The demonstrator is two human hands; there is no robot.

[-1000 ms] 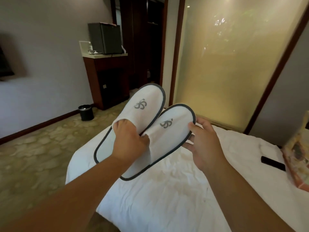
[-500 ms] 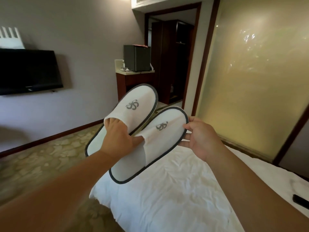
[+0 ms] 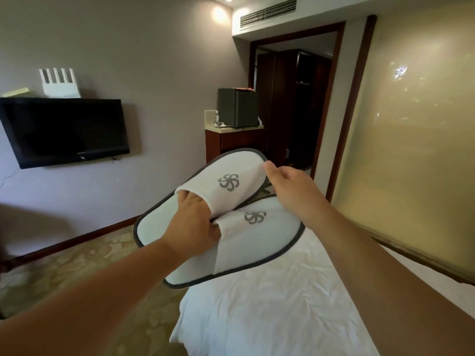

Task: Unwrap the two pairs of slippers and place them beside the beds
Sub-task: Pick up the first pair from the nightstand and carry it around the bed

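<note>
Two hands hold a pair of white slippers up over the foot of a bed.

The left hand [image 3: 191, 222] has its fingers tucked inside the upper slipper [image 3: 205, 191] and its thumb pushed under the strap of the lower slipper [image 3: 246, 242], so it grips both at once. The right hand [image 3: 290, 188] is half open, its fingertips [image 3: 270, 167] pinching the toe edge of the upper slipper. The two slippers overlap, the upper one lying partly on the lower; each is white with a grey rim and a grey swirl logo. They hang in the air above the bed [image 3: 277, 312], whose white sheet is creased. Beyond lie a patterned carpet [image 3: 84, 268], a wall-mounted television [image 3: 64, 129] on the left, and a dark mini fridge [image 3: 237, 107] on a wooden cabinet [image 3: 231, 142] beside the doorway.
</note>
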